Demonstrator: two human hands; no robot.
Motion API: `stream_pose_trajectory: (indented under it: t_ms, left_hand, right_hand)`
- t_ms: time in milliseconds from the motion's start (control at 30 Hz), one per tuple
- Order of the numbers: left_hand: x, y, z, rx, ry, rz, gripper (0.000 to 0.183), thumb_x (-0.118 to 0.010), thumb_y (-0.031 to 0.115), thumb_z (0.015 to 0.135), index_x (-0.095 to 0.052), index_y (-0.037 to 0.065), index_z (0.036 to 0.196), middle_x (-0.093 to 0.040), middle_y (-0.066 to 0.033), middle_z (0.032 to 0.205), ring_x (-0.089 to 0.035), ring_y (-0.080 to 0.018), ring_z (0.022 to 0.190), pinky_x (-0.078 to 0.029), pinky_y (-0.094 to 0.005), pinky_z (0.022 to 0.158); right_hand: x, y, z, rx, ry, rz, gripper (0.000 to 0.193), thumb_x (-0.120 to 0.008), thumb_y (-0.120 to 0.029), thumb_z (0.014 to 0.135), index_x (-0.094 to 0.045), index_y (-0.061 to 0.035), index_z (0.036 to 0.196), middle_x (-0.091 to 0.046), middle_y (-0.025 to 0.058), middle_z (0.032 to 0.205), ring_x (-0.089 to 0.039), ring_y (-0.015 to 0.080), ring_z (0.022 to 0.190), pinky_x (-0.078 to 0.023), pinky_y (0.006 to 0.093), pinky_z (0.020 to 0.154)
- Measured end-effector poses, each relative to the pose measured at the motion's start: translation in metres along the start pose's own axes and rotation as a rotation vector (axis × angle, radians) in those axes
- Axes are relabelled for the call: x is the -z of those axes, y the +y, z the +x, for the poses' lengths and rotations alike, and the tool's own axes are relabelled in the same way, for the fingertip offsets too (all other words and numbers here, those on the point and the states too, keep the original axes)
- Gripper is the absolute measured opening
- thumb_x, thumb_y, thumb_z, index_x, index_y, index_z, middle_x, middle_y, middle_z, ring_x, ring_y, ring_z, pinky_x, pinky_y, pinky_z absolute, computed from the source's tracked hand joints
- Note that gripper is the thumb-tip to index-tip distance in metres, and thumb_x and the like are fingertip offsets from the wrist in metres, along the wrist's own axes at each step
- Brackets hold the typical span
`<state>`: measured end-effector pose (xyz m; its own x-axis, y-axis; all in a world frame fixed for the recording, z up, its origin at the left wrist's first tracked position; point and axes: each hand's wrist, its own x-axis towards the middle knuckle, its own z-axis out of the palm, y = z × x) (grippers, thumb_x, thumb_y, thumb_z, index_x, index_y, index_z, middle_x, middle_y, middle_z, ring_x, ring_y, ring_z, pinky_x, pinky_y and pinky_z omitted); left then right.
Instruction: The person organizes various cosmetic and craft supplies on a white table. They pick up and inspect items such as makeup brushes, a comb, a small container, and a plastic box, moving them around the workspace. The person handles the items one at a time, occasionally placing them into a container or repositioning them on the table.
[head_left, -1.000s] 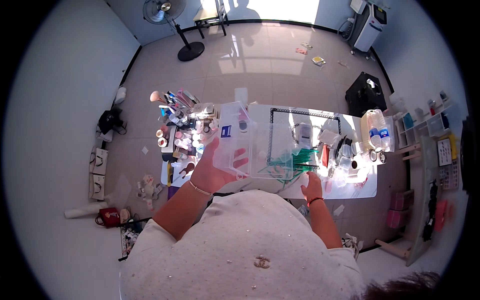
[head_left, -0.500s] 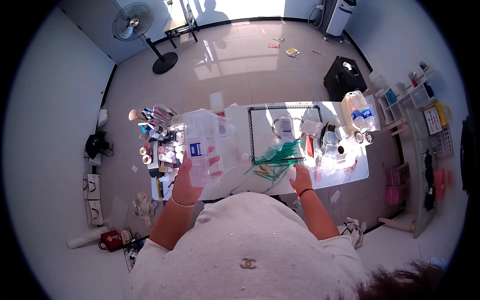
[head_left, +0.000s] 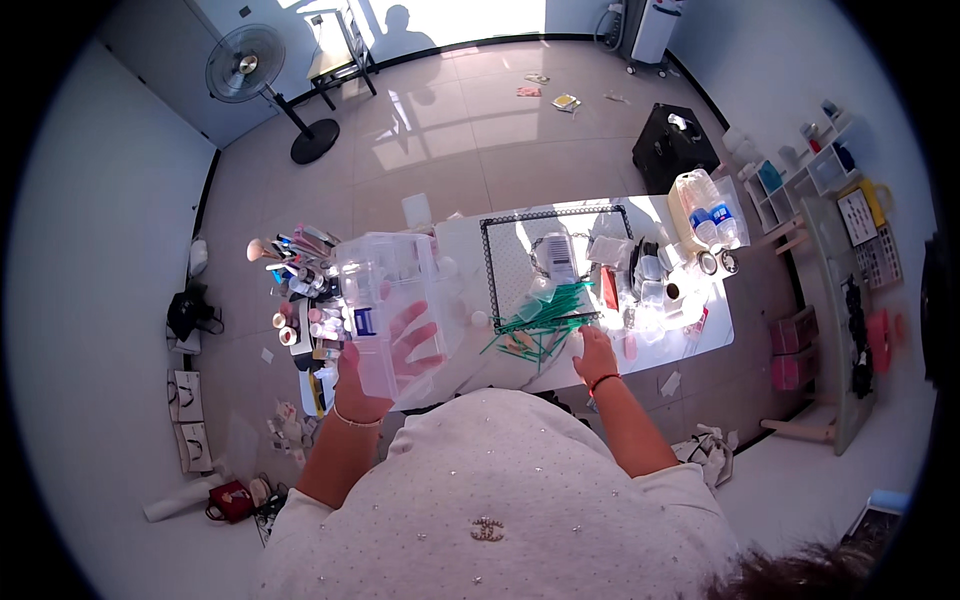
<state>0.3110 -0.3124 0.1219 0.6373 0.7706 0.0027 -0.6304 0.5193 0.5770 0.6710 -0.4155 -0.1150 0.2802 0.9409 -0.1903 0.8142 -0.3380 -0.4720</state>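
Observation:
My left hand (head_left: 362, 388) holds up a clear plastic box (head_left: 392, 262) with a blue latch, above the left part of the table. Its thumb is at the near left side, and its spread fingers show through the clear wall. My right hand (head_left: 597, 358) is at the near edge of a loose heap of thin green sticks (head_left: 548, 318), fingers curled together. What lies between those fingers is too small to make out. Under the heap is the near edge of a pale dotted mat (head_left: 510, 262) with a black patterned border.
Brushes (head_left: 300, 245) and small bottles crowd the table's left end. Clear packets, a red strip (head_left: 609, 288) and a tape roll (head_left: 673, 292) lie right of the mat. A beige bin (head_left: 686, 205) with plastic cups stands at the far right corner. Beyond are a fan (head_left: 247, 64) and black case (head_left: 676, 148).
The clear box has moved a little left and tilted, with my left fingers now more spread behind it. My right hand stays beside the green sticks. The whole view has shifted slightly.

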Motion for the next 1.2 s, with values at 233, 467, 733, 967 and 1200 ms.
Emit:
stream_pose_trajectory:
  t_ms: [233, 467, 733, 967, 1200]
  left_hand:
    - [-0.002, -0.001, 0.001, -0.148, 0.194, 0.547, 0.099, -0.067, 0.06, 0.08, -0.017, 0.013, 0.151, -0.036, -0.016, 0.145, -0.043, -0.0304, 0.131, -0.039, -0.0489, 0.106]
    - [-0.016, 0.008, 0.003, -0.035, 0.021, 0.231, 0.104, -0.071, 0.057, 0.077, -0.014, 0.015, 0.152, -0.036, -0.018, 0.145, -0.04, -0.0332, 0.132, -0.039, -0.055, 0.104]
    - [0.0, 0.002, 0.001, -0.136, 0.266, 0.639, 0.101, -0.068, 0.057, 0.079, -0.01, 0.02, 0.153, -0.033, -0.0192, 0.149, -0.045, -0.0382, 0.127, -0.04, -0.0626, 0.1]
    - [-0.021, 0.013, 0.004, 0.079, -0.023, -0.064, 0.104, -0.068, 0.063, 0.077, -0.016, 0.013, 0.152, -0.041, -0.0151, 0.141, -0.047, -0.0291, 0.126, -0.044, -0.05, 0.1]
    - [-0.005, -0.002, 0.007, -0.167, 0.156, 0.887, 0.096, -0.057, 0.066, 0.083, -0.012, 0.017, 0.153, -0.027, -0.0263, 0.15, -0.039, -0.0426, 0.133, -0.037, -0.0632, 0.102]
  right_hand:
    - [0.001, -0.004, -0.001, -0.013, 0.001, 0.014, 0.061, -0.076, -0.01, 0.07, -0.05, -0.0107, 0.125, -0.053, 0.0126, 0.129, -0.048, 0.0326, 0.123, -0.043, 0.0423, 0.101]
    - [0.003, -0.003, -0.001, 0.021, 0.01, 0.034, 0.061, -0.076, -0.009, 0.069, -0.049, -0.0072, 0.124, -0.053, 0.0168, 0.127, -0.048, 0.0355, 0.122, -0.04, 0.0427, 0.104]
    - [-0.007, 0.007, 0.002, 0.05, 0.025, 0.061, 0.062, -0.076, -0.007, 0.069, -0.048, -0.0052, 0.124, -0.054, 0.0173, 0.127, -0.048, 0.0355, 0.122, -0.039, 0.0417, 0.105]
    - [-0.005, 0.001, 0.0, 0.027, 0.011, 0.024, 0.06, -0.074, -0.007, 0.071, -0.048, -0.0049, 0.125, -0.053, 0.0182, 0.129, -0.047, 0.0356, 0.124, -0.038, 0.0415, 0.106]
    - [-0.004, 0.001, -0.001, 0.042, 0.018, 0.027, 0.06, -0.072, -0.006, 0.071, -0.047, -0.0049, 0.126, -0.052, 0.0182, 0.13, -0.046, 0.0358, 0.124, -0.038, 0.0417, 0.106]
